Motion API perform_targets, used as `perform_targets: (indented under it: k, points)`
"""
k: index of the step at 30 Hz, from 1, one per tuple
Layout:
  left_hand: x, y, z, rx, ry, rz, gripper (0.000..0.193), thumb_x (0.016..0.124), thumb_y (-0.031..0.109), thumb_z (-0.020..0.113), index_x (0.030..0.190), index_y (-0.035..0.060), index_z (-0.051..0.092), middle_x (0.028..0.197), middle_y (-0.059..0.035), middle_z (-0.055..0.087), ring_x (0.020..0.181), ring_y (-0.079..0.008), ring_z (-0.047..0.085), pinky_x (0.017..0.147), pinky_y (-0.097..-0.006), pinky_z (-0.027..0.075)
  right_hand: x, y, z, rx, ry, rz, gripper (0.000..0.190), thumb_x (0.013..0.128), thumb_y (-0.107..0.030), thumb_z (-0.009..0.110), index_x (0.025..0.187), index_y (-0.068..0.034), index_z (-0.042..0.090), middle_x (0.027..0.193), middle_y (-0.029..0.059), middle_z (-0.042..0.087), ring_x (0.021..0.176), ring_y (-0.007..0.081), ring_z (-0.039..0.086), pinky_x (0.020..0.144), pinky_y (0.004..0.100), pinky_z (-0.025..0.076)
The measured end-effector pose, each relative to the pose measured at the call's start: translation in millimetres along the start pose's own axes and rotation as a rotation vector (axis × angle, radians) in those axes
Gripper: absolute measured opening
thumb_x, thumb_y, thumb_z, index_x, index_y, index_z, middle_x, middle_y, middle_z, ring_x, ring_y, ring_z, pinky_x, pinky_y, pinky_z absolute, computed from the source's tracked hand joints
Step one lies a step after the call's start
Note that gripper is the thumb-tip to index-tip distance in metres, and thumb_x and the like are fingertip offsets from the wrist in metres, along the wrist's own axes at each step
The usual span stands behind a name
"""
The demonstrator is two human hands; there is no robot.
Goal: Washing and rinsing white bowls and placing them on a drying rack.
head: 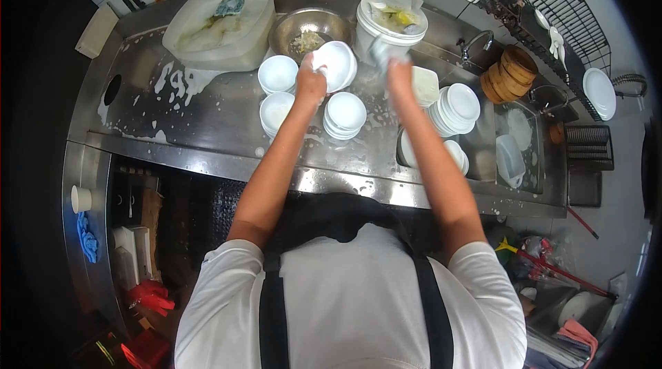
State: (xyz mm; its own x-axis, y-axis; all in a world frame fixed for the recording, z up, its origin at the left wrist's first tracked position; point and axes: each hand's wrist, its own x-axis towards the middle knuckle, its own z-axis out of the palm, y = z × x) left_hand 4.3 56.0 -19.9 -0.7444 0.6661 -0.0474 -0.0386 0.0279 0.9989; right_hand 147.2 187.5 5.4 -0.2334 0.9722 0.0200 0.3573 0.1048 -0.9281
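Observation:
My left hand (312, 82) grips the rim of a tilted white bowl (337, 65); a second rim shows just beneath it. Around this hand stand stacks of small white bowls: one at the back left (277, 73), one at the front left (275, 109), partly behind my forearm, and one at the front right (345, 113). My right hand (400, 73) is blurred in front of a white bucket (364, 35) of murky liquid with yellow bits. In its fingers is a blurred pale thing (381, 51), which I cannot identify.
Behind the bowls sits a metal basin (336, 22) with food scraps. A plastic tub (248, 54) of cloudy water holds a green scouring pad (230, 6). Stacked white dishes (463, 103) stand right, near bamboo steamers (509, 74) and a sink (538, 162). A wire rack (574, 12) hangs above.

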Motion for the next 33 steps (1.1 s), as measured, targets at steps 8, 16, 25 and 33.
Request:
perform_targets:
  k: [8,16,25,33]
  points:
    - [-24,-15,-10,0.721,-0.035,0.255,0.036,0.09,0.014,0.057,0.124,0.001,0.058,0.097,-0.027,0.067,0.089,-0.0407,0.067,0.076,-0.0491,0.052,39,-26,-45,0.68,-0.245,0.042,0.053,0.099,-0.042,0.052,0.129,0.002,0.051,0.11,0.0167,0.065,0.097,0.0284,0.067,0.087,0.0387,0.056]
    - [-45,-32,4,0.748,-0.016,0.344,0.018,0.084,0.018,0.066,0.099,0.0069,0.064,0.095,-0.0209,0.066,0.091,-0.0411,0.063,0.08,-0.0498,0.049,-45,110,8,-0.206,-0.491,-0.218,0.055,0.093,-0.041,0.06,0.133,-0.003,0.056,0.112,0.0104,0.067,0.093,0.0162,0.062,0.076,0.03,0.05]
    - [-47,-113,15,-0.006,0.011,-0.385,0.068,0.091,0.043,0.065,0.14,0.0003,0.044,0.131,-0.0173,0.056,0.113,-0.028,0.06,0.099,-0.0382,0.045,-67,180,45,0.366,-0.624,0.357,0.035,0.086,-0.027,0.063,0.114,-0.005,0.065,0.095,0.0071,0.069,0.082,0.0182,0.065,0.064,0.0343,0.054]
    - [-79,-110,21,-0.207,-0.342,-0.53,0.078,0.092,0.053,0.06,0.145,0.002,0.036,0.137,-0.0181,0.054,0.118,-0.0284,0.059,0.094,-0.0402,0.052,-116,145,0,0.627,-0.438,0.511,0.052,0.088,-0.027,0.057,0.135,-0.005,0.051,0.117,0.0142,0.064,0.104,0.0249,0.065,0.074,0.0424,0.058]
